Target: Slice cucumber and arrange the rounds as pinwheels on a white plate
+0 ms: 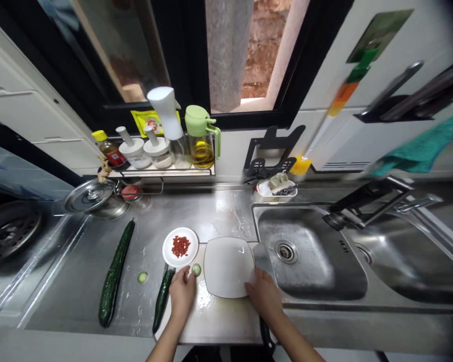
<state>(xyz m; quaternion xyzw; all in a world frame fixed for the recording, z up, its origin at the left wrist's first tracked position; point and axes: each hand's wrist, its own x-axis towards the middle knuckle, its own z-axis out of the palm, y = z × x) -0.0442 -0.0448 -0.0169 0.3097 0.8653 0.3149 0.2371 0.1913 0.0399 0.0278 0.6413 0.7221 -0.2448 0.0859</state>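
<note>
A white squarish plate (229, 267) lies on the cutting board (226, 322). My right hand (263, 292) grips its right edge, beside a knife (265, 334) whose black handle points toward me. My left hand (182, 290) has its fingers bent near a cut cucumber slice (197, 270); what it holds, if anything, is hidden. Left of it lies a shorter cucumber (162, 299). Behind that hand, a small round plate (169, 255) holds red bits (180, 246). A long cucumber (115, 276) and another slice (142, 277) rest on the steel counter (79, 281).
A double sink (309, 271) with a black faucet (366, 201) is on the right. Bottles and jars stand on a rack (166, 172) at the back. A lidded pot (92, 197) and a stove (7, 231) are at the left. A soap dish (275, 197) sits behind the sink.
</note>
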